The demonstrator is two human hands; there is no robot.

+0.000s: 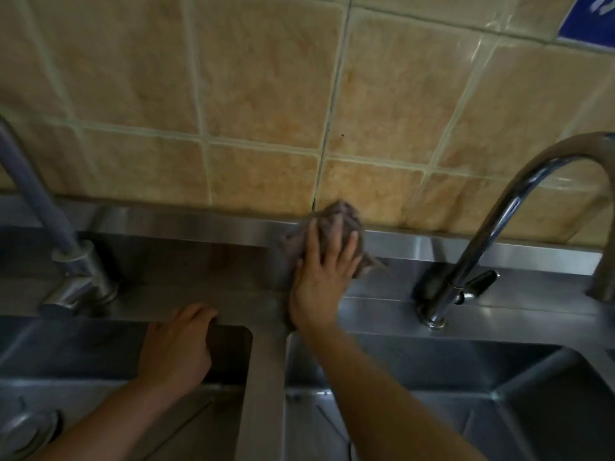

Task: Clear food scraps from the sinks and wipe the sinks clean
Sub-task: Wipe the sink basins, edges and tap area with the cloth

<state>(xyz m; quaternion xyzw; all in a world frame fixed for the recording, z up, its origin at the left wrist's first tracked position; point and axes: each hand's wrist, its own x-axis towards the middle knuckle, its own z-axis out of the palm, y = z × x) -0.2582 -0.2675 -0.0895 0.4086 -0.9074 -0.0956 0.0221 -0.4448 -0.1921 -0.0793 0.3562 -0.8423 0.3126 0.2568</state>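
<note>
Starting at the left, a grey-hosed tap (pixel 71 257) sits behind the left sink (pixel 100 371). The left hand (pixel 178 347) has its fingers hooked over that sink's back rim, holding nothing else. The right hand (pixel 321 281) presses flat, fingers spread, on a bunched grey rag (pixel 339 221) against the steel ledge (pixel 199 224) under the tiles. Further right: chrome gooseneck faucet (pixel 466 261) behind the right sink (pixel 466 377).

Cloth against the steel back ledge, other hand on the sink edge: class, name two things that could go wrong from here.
1. The right hand presses the cloth with flat fingers, so the loose bunched cloth could slip out and drop into the right sink.
2. Sweeping rightward, the hand may knock the lever of the chrome tap and start water.
</note>
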